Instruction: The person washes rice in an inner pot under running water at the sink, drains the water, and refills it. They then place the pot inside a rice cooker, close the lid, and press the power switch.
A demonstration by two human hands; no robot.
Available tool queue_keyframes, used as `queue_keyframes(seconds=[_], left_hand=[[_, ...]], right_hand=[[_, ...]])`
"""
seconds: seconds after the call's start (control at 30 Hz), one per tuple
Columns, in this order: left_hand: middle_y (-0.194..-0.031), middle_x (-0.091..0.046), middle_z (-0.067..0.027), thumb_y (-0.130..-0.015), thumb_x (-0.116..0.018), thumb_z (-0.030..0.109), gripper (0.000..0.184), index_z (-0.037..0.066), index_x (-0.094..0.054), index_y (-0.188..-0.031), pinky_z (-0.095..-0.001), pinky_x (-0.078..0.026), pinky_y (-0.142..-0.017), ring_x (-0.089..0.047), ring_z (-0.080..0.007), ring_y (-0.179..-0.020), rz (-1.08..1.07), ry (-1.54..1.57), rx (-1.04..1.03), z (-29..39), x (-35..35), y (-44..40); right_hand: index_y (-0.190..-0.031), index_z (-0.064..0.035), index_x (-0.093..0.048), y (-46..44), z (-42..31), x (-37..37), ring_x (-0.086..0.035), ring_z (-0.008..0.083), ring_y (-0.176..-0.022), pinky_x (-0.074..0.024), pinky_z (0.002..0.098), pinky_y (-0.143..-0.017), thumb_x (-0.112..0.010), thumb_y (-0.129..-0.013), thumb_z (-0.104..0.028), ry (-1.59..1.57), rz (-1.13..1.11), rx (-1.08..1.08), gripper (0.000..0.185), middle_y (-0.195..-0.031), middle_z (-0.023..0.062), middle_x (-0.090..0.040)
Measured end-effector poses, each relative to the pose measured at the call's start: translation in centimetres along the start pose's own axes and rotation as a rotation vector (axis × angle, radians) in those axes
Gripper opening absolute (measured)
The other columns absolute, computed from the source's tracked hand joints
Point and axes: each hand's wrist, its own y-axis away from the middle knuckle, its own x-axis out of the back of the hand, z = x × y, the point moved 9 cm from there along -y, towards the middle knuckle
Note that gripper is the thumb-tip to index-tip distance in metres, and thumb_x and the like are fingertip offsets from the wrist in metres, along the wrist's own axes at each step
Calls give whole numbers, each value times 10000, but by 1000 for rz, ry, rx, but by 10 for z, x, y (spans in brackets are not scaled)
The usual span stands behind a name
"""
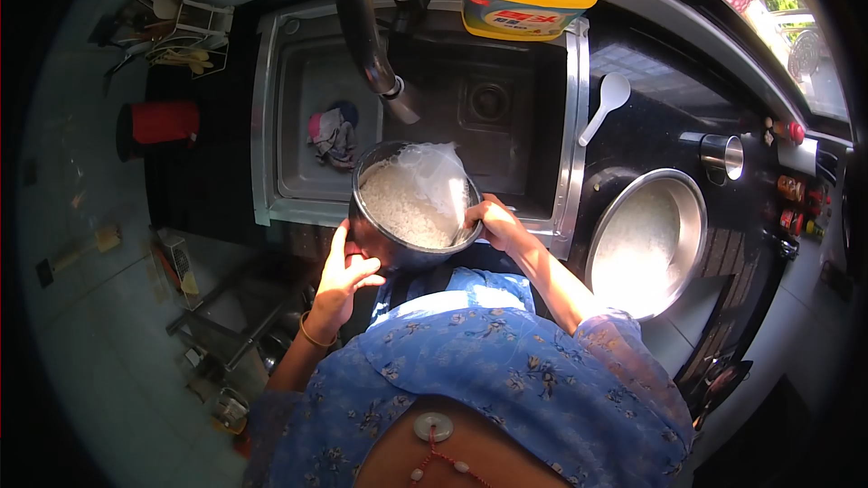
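Found a dark pot (398, 248) of white grains (402, 203) between both hands, at the near edge of the sink (264, 126). Noted left hand (339, 280) part-open at its left wall; right hand (495, 222) closed on its right rim, nearer the translucent bag (438, 172), slanting lengthwise toward those fingers.

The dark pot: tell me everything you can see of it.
The dark pot is round and open-topped, at the sink's front edge. White, rice-like grains lie inside, with translucent plastic over part of them. The right hand is at its right rim; the left hand is by its left side. Material unclear.
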Motion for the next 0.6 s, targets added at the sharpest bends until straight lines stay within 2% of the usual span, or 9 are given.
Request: queue_keyframes(seconds=[0.37,0.6], left_hand=[[-976,-484,-68,-809,-614,62,843,52,-101,-1478,-347,-577,-741,-562,-136,-849,39,-22,12,7,-2,8],[-960,-468,-59,-803,-603,35,836,42,-106,-1475,-342,-583,-732,-554,-125,-828,67,-26,22,12,-5,11]], right_hand=[[-894,88,-555,10,-7,-4,-631,256,-645,-592,432,-645,-519,-641,4,3,42,-12,269,-775,135,-583],[-889,78,-566,7,-5,-5,-632,256,-641,-590,437,-639,-518,-650,-12,-3,17,-20,259,-767,141,-592]])
